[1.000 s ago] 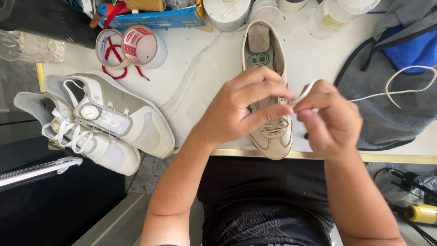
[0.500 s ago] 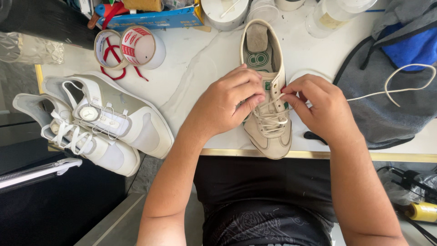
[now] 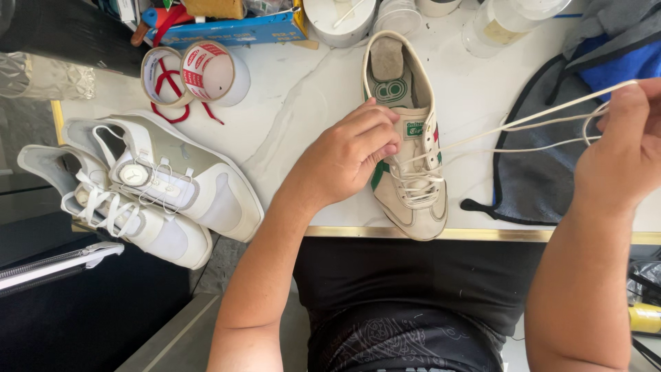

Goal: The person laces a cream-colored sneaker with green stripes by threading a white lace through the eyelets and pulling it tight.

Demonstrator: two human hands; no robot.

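Our right hand (image 3: 630,145) runs off the picture's right edge, so we cannot see how its fingers pinch the shoelace (image 3: 523,127). Our left hand (image 3: 351,155) covers the sneaker's (image 3: 406,138) near side. The top edge cuts the containers (image 3: 341,17).

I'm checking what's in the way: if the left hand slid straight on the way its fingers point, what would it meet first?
The left hand points right, fingertips already on the cream sneaker at its laced eyelets. So it meets that shoe first, probably the lace crossings.
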